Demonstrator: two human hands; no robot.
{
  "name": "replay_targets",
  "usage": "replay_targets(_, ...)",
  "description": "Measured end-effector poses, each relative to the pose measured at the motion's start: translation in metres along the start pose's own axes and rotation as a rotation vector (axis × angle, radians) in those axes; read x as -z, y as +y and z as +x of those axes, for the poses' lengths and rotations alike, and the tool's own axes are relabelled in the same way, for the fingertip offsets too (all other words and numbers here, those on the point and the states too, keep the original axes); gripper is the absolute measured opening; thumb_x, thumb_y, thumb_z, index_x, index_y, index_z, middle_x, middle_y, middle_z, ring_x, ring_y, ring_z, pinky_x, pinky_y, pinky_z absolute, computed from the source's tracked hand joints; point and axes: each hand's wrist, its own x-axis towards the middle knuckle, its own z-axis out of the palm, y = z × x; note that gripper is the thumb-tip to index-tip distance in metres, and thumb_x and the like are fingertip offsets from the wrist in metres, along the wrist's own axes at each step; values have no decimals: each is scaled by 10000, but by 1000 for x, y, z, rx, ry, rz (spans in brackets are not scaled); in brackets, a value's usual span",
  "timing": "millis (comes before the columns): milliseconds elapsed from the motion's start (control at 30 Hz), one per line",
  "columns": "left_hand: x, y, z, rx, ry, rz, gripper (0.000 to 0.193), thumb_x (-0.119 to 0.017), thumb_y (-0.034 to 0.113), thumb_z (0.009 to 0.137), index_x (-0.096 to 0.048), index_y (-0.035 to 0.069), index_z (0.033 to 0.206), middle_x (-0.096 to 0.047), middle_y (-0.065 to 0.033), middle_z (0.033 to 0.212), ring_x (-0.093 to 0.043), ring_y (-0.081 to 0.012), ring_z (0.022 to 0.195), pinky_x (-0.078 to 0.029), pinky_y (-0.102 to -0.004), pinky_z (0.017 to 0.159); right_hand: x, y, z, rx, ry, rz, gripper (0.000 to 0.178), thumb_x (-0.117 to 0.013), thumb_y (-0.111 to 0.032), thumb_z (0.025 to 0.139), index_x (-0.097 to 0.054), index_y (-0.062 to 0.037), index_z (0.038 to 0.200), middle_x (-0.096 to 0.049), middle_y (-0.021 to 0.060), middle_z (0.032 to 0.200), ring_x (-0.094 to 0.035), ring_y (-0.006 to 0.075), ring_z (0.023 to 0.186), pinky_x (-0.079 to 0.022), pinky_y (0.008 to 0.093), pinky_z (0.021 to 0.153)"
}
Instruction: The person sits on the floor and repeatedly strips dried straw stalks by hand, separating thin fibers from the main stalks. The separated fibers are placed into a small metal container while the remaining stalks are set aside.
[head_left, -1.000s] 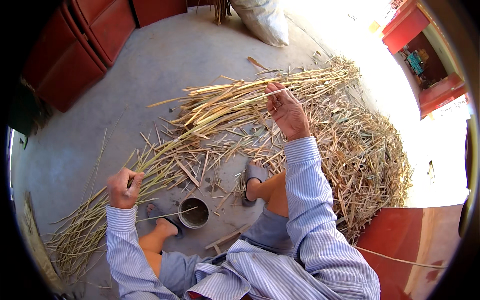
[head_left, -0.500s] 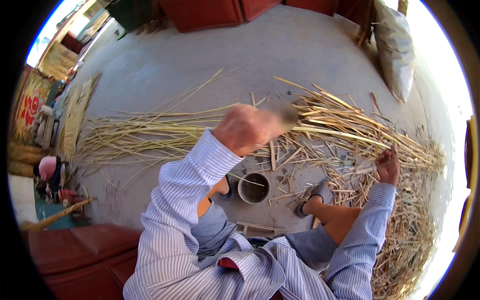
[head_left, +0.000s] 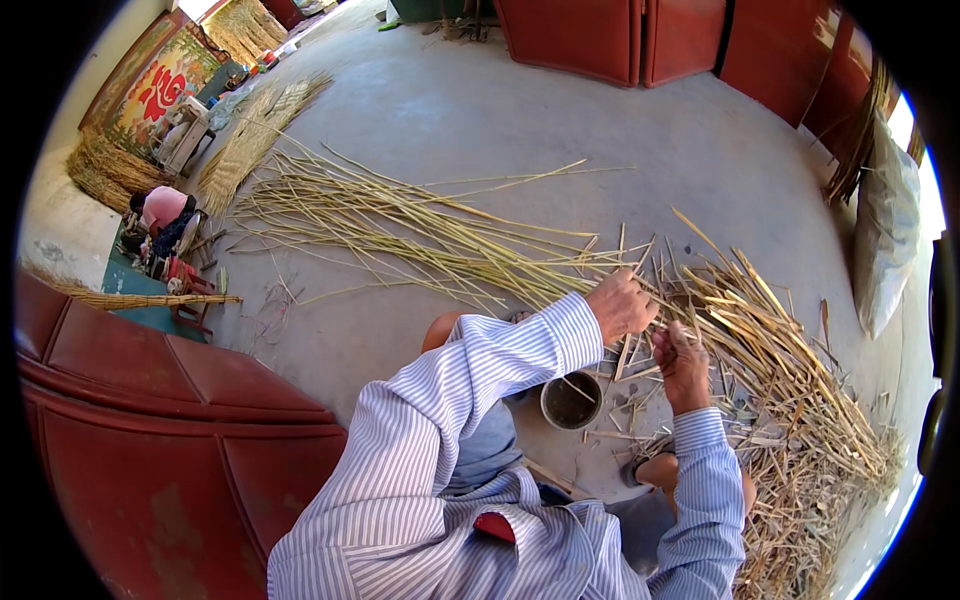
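Note:
Both hands come close together over the near end of a pile of long stalks. My left hand (head_left: 622, 303) is closed, knuckles up, on a thin pale stalk mostly hidden by its fingers. Just to its lower right, my right hand (head_left: 683, 368) pinches the stalk with thumb and fingers. Long greenish-yellow stalks (head_left: 400, 220) spread over the floor to the left of the hands. Drier, tan stalks and husks (head_left: 770, 350) lie heaped to the right. Below the hands stands a round dark bowl (head_left: 571, 401) with murky contents and a thin stick in it.
Short cut bits and straw litter (head_left: 800, 530) cover the floor at the lower right. A red padded seat (head_left: 150, 430) stands at the left, more red furniture (head_left: 570, 40) at the far side. A pale sack (head_left: 888, 235) leans at the right. A woven mat (head_left: 262, 135) lies at far left.
The view has turned to the right. My right hand has come in from the far end of a long pale stalk to beside my left hand, and my left hand has lowered from a raised, blurred position.

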Motion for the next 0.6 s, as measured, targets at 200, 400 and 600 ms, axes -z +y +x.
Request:
replay_targets(200, -53, -22, -29, 59, -365, -259, 141, -696, 101, 683, -615, 60, 791, -654, -140, 679, -692, -292, 714, -531, -429, 578, 15, 31, 30, -101, 94, -113, 160, -650, -228, 936, -637, -76, 983, -698, 29, 864, -680, 110, 740, -541, 212, 570)
replay_targets(400, -68, -48, -19, 2, -439, -235, 79, -660, 54, 676, -635, 70, 749, -684, -134, 764, -688, -344, 759, -542, -444, 621, 65, 14, 48, -51, 332, -12, 172, -651, -249, 932, -650, -79, 956, -686, 6, 823, -637, 81, 689, -489, 195, 533)
replay_targets(600, -129, -81, -81, 52, -171, -389, 51, -644, 130, 720, -664, 99, 755, -649, -136, 768, -660, -344, 789, -527, -476, 671, 203, 25, 66, 259, 652, 270, 105, -662, -160, 904, -640, -58, 918, -698, 63, 825, -658, 138, 679, -516, 229, 554)
